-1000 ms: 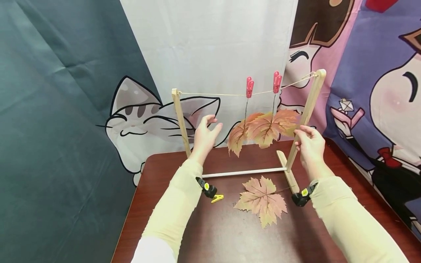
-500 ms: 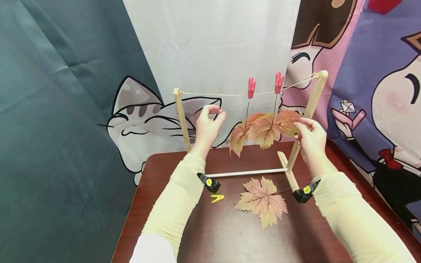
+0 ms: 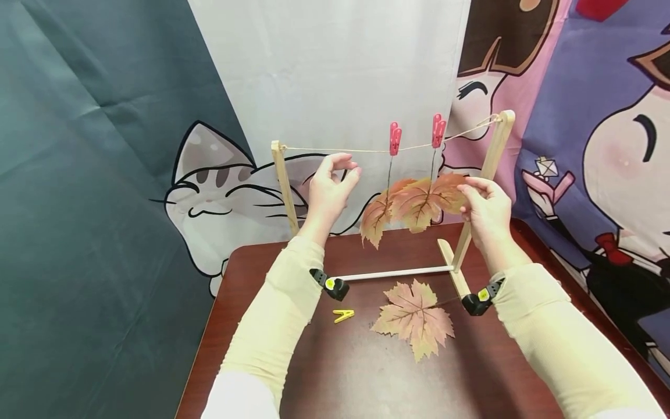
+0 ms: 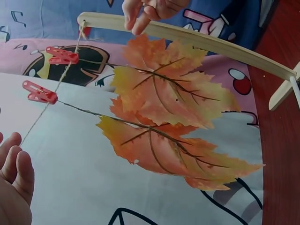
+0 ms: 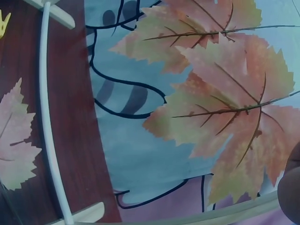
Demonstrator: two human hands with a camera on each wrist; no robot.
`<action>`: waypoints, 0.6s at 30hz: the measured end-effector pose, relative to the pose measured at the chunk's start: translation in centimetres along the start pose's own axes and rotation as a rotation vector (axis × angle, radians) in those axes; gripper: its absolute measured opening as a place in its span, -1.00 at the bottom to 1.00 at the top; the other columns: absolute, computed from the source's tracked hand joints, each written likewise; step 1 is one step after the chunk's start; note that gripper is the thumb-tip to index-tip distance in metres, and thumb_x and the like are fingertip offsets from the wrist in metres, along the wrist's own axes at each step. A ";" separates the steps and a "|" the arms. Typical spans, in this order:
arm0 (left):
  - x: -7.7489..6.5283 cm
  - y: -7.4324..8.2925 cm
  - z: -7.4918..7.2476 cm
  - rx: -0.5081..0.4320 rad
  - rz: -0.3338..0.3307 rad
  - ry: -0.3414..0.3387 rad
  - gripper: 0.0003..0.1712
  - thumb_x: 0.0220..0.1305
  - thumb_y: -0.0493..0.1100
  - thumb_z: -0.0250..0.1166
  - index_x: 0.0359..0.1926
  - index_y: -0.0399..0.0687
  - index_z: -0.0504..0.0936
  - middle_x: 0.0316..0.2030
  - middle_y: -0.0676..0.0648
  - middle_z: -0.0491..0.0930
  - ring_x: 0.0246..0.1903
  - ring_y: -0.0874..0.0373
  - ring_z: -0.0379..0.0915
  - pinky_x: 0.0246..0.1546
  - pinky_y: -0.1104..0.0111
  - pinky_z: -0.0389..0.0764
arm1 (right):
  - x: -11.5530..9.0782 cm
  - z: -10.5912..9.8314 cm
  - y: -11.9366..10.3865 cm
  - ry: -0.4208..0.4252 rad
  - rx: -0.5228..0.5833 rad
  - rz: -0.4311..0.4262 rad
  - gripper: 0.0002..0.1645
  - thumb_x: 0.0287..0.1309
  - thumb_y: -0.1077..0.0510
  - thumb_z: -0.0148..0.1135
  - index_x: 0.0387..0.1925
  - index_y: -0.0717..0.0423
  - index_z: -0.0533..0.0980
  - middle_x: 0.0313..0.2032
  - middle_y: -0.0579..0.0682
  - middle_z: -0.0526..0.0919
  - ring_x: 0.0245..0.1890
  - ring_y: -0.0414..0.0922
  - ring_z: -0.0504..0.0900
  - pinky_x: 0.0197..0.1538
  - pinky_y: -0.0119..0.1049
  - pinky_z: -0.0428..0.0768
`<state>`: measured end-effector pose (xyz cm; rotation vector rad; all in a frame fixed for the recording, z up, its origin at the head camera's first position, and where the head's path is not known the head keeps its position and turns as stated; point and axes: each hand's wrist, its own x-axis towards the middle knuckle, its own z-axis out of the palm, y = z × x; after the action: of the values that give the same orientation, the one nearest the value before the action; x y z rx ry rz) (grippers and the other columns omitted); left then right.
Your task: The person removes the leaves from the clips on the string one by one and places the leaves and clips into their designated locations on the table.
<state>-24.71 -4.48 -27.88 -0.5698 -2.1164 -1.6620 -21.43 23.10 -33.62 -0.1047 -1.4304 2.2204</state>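
Note:
In the head view my left hand (image 3: 327, 195) is raised just below the string (image 3: 335, 150), thumb and fingers curved apart with nothing between them. My right hand (image 3: 489, 212) is at the right edge of the hanging maple leaves, fingertips right by the rim of the nearer leaf (image 3: 419, 203). A second leaf (image 3: 375, 221) hangs left of it. Each stem is held on the string by a pink clothespin (image 3: 395, 139). The left wrist view shows my left fingers (image 4: 24, 176) close to the string and the right hand (image 4: 152, 11) above the orange leaves (image 4: 164, 93).
The string is tied between two wooden posts (image 3: 497, 142), joined low down by a white rod (image 3: 392, 273). A third maple leaf (image 3: 416, 320) lies flat on the brown table (image 3: 361, 378), with a yellow clothespin (image 3: 343, 316) to its left. A printed cloth backdrop (image 3: 335, 70) hangs behind.
Both hands have risen: the left toward the string, the right along the edge of the leaf. The clothespins stay on the string, and the leaf on the table has not moved.

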 end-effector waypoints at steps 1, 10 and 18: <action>0.1 0.1 0.0 0.001 0.004 -0.007 -0.64 0.20 -0.12 0.28 0.03 -0.04 0.52 -0.17 0.05 0.62 -0.74 0.23 0.23 -0.77 0.39 0.41 | 0.0 0.1 -0.1 -0.003 -0.009 0.002 -0.81 0.10 0.38 0.25 -0.20 0.23 0.52 -0.48 -0.07 0.64 -0.80 -0.28 0.43 -0.75 -0.51 0.35; 1.4 2.3 0.8 0.008 0.031 -0.053 -0.57 0.21 -0.06 0.28 0.11 0.08 0.50 -0.13 0.20 0.59 -0.68 0.15 0.21 -0.73 0.30 0.48 | -0.2 1.5 -0.4 -0.049 -0.077 -0.002 -0.80 0.09 0.30 0.30 -0.20 0.20 0.55 -0.49 -0.06 0.63 -0.80 -0.28 0.43 -0.76 -0.52 0.33; 2.3 2.6 1.2 0.002 -0.053 -0.070 -0.56 0.19 -0.01 0.30 0.11 0.13 0.51 -0.09 0.27 0.57 -0.64 0.16 0.29 -0.66 0.28 0.55 | -0.6 3.0 -0.3 -0.112 -0.151 -0.046 -0.83 0.11 0.29 0.29 -0.21 0.18 0.57 -0.51 -0.12 0.62 -0.76 -0.30 0.44 -0.72 -0.53 0.37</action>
<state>-25.29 -2.55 -24.76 -0.5834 -2.2006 -1.6909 -21.77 20.40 -32.14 0.0014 -1.6436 2.1090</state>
